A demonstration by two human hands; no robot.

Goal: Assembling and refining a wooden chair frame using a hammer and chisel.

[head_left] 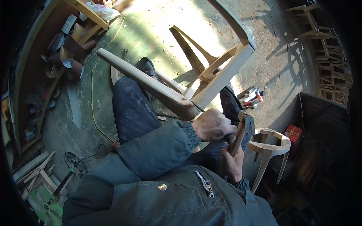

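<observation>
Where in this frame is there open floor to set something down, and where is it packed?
Open patches: the green floor between the yellow cable and the shelf of sandpaper rolls, and the sunlit concrete beyond the wooden chair frame. Crowded: wood offcuts lower left, stacked chair frames at right, and around the hammer by both hands.

A small red box (293, 132) lies on the floor at right, beside a dark panel (320, 113).

Grey-green work jacket, dusty dark trousers

The jacket (162, 196) has a round brass snap and a metal zip pull on the chest; its sleeve ends in a gathered elastic cuff just behind the left hand (212, 126) (bare, dusted pale). Trousers (130, 109) are dark blue, smeared white.
</observation>
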